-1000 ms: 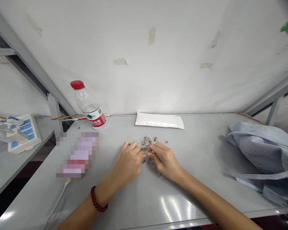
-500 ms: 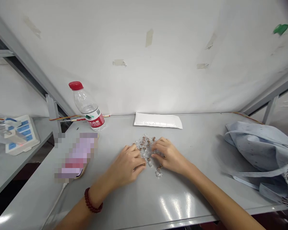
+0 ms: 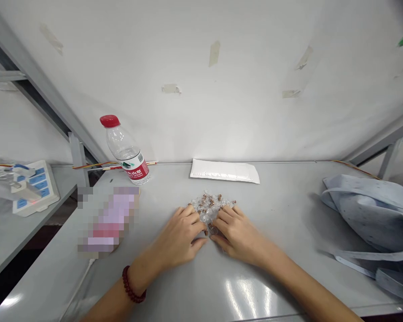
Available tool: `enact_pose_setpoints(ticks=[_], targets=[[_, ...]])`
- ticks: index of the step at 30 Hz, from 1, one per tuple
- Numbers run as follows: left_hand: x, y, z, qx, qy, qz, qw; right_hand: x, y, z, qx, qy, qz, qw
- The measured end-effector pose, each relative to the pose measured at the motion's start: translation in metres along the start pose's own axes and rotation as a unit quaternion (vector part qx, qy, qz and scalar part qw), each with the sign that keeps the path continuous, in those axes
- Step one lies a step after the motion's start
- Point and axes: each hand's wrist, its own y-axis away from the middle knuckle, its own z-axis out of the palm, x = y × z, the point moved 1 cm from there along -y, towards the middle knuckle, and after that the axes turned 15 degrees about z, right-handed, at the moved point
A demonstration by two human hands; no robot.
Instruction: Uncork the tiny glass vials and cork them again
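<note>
- where are the bits [image 3: 208, 203]?
- they're clear with some brown parts, in one loose heap on the tabletop [image 3: 174, 297], between the left hand [image 3: 183, 235] and the right hand [image 3: 237, 233].
- how is each grip?
- the fingers bend in at the sides of the heap. some tips are hidden, so i can't tell if either grip is pinching a bit.
- how far along is it?
- i'd say the bits are mostly together. they lie every which way, and a few poke out at the edges. i see no second heap, so i can't tell which are done or how many are left.
- is stuff in the way?
- not much, i think. the hands hide some bits. the white packet [image 3: 225, 171] lies behind them, near the wall [image 3: 248, 112]. the bottle [image 3: 129, 154] is back on the left, near a blurred thing [image 3: 110, 217], maybe a phone, with a cord [image 3: 79, 284]. the bag [image 3: 372, 210] is well off to the right.
</note>
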Motion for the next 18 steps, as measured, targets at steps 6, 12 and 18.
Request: enact_pose_setpoints(ticks=[6,12,18], targets=[[0.001,-0.001,0.003,0.019,-0.024,-0.006,1.000,0.002,-0.001,0.002,0.028,-0.009,-0.022,0.999],[0.001,-0.003,0.005,0.039,-0.036,0.029,0.998,0.000,-0.001,-0.004,0.011,-0.045,-0.042,0.998],[0.006,-0.002,0.002,0.083,-0.011,0.042,0.996,0.004,-0.002,-0.011,-0.010,-0.057,-0.036,0.998]])
